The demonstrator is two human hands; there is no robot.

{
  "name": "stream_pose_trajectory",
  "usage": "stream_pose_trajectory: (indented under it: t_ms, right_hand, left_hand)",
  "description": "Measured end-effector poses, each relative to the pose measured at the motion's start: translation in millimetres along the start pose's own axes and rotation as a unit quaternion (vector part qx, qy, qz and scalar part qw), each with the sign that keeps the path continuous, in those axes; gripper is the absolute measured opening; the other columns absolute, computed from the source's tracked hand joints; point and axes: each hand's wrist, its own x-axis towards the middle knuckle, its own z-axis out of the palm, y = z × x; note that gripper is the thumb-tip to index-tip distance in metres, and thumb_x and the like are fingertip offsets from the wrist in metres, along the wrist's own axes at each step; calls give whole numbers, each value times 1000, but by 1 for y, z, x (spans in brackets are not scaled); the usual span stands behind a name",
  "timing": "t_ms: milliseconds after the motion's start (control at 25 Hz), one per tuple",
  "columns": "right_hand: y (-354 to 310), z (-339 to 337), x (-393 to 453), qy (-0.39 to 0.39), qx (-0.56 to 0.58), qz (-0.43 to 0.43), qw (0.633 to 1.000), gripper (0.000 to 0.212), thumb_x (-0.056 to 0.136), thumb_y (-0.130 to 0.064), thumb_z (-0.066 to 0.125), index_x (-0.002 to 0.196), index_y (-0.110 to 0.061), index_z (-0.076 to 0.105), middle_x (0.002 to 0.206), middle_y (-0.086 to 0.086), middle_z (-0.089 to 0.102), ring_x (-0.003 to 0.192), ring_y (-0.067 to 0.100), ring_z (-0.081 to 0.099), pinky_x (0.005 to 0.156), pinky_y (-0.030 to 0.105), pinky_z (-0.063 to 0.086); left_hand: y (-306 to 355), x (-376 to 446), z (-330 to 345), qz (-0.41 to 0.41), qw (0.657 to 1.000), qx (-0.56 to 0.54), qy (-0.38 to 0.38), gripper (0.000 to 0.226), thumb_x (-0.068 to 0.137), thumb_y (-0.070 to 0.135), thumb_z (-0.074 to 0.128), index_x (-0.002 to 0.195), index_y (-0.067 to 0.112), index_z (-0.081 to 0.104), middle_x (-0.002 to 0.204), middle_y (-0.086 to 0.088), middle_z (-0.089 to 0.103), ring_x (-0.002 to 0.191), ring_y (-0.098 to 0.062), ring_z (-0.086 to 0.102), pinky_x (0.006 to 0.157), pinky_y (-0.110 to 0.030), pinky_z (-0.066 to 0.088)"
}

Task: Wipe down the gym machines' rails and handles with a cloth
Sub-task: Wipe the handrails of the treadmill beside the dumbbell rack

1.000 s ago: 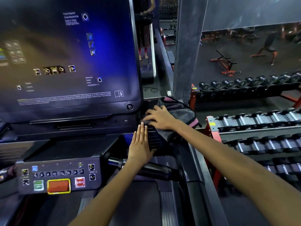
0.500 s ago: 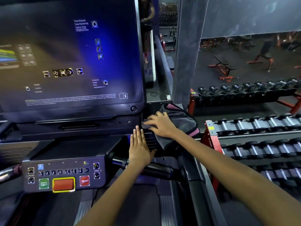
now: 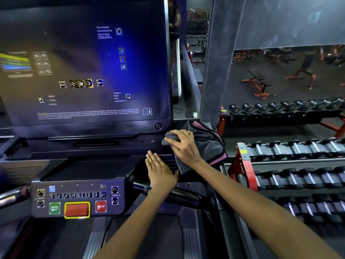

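My right hand (image 3: 183, 146) lies on a grey cloth (image 3: 207, 144) with a pink edge, fingers curved over a bunched fold of it. It presses the cloth against the right corner of the treadmill console (image 3: 104, 144), just below the screen (image 3: 84, 62). My left hand (image 3: 160, 171) rests flat with straight fingers on the ribbed panel beside the cloth. Under that wrist runs a black handle (image 3: 184, 198). The right side rail (image 3: 226, 217) runs down toward me.
The button panel (image 3: 74, 199) with a red stop key sits at lower left. Red racks of dumbbells (image 3: 291, 152) stand close on the right. A grey pillar (image 3: 216, 58) rises behind the cloth. Benches stand on the gym floor beyond.
My right hand has slid the cloth a little to the left along the console corner. My left hand has stayed flat in the same place.
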Motion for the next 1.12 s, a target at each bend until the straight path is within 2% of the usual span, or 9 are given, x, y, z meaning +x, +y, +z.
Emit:
stream_pose_trajectory:
  t_ms: [120,200,320,400,480,600,680,840,1120]
  right_hand:
    - [-2,3,1,60,-3,-7,998,19,84,-14,60,99,-16,70,103,13,65,89,25,56,72,40,46]
    - [-2,6,-3,49,-5,-8,999,21,85,-18,59,103,-15,69,106,13,64,91,26,57,72,41,48]
    - [7,2,-10,-76,-10,-53,996,33,82,-29,57,108,-13,69,110,14,64,88,31,62,74,40,51]
    - [16,-5,-12,-128,-43,-123,983,38,75,-27,59,109,-14,69,111,14,65,84,32,63,70,40,53]
    - [19,-12,-7,-100,-50,-163,980,37,75,-19,55,110,-14,68,112,15,63,85,31,59,69,40,51]
    - [2,-2,-6,-28,-59,-181,981,34,84,-13,52,116,-14,63,117,14,58,95,30,49,79,42,40]
    - [-12,13,-7,-37,-121,-200,972,36,83,-19,60,118,-19,64,121,8,61,101,31,45,82,47,37]
    - [2,7,-19,-78,-186,-193,960,42,85,-28,50,127,-28,56,132,0,56,110,33,47,84,57,43]
    - [-19,25,-9,-51,-186,-123,974,36,87,-18,44,117,-23,65,116,8,62,87,29,45,63,40,49]
  left_hand:
    - [0,1,-1,9,1000,-5,4,98,91,57,34,139,-12,-15,148,-32,-19,141,-40,-15,116,-43,-7]
    - [-1,1,1,15,1000,-6,8,97,92,56,34,139,-12,-16,148,-32,-20,141,-40,-16,116,-43,-7]
    - [-2,1,2,28,999,-29,11,96,92,57,33,140,-11,-15,149,-31,-20,142,-37,-15,116,-42,-7]
    - [-5,2,1,31,998,-51,3,100,89,58,39,142,-8,-15,150,-28,-21,143,-35,-15,117,-42,-5]
    - [-9,3,-2,33,998,-52,-20,105,85,58,45,143,-5,-16,151,-24,-23,143,-31,-15,118,-42,-1]
    - [-14,4,-2,34,998,-32,-34,106,83,57,47,144,-2,-15,153,-20,-22,144,-29,-14,117,-42,6]
    - [-15,2,-3,49,998,-12,-35,99,85,53,44,145,-3,-12,153,-22,-18,144,-31,-13,117,-43,6]
    - [-15,-2,-1,56,998,-22,-6,94,86,48,42,144,-6,-10,152,-27,-16,143,-35,-11,118,-43,1]
    - [-10,-4,1,13,995,-65,69,92,84,36,42,141,-11,-13,150,-31,-14,142,-40,-11,116,-45,-7]
